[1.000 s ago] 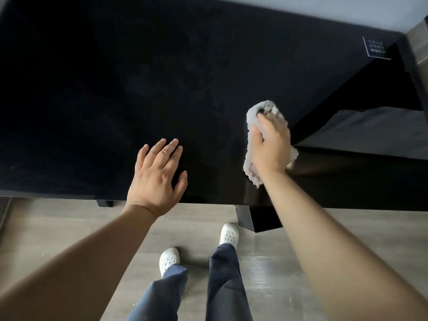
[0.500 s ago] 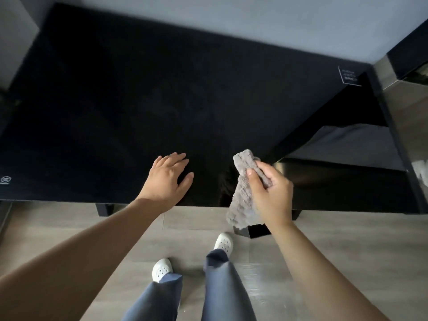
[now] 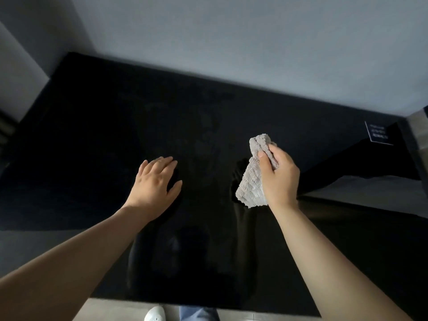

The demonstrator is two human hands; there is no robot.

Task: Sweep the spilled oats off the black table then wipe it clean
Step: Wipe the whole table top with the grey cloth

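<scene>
dim | soft reflections on glossy table (image 3: 97, 144) | edges bowed, perhaps slightly blurred

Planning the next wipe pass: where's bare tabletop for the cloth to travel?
Bare table runs from the left hand to the far wall and out to the left edge. The gap between left hand and cloth is open too. Tight only on the right: the right hand is by the table's right edge, below the sticker.
</scene>
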